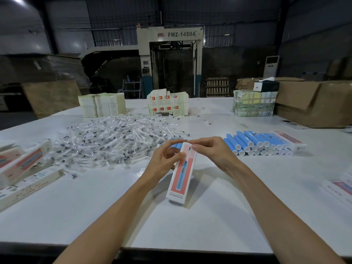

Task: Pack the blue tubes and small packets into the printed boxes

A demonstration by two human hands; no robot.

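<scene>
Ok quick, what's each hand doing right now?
Left hand: grips the printed box by its side.
Right hand: pinches the top end of the same box.

Both bare forearms rise from the bottom edge of the frame and converge toward the centre. The left hand (164, 159) sits just left of centre, fingers curled, thumb and fingertips gripping the upper part of the printed box (182, 176). The right hand (211, 150), just right of centre, arches over with bent wrist, thumb and forefinger pinching the box's top end, other fingers loosely curled.
</scene>
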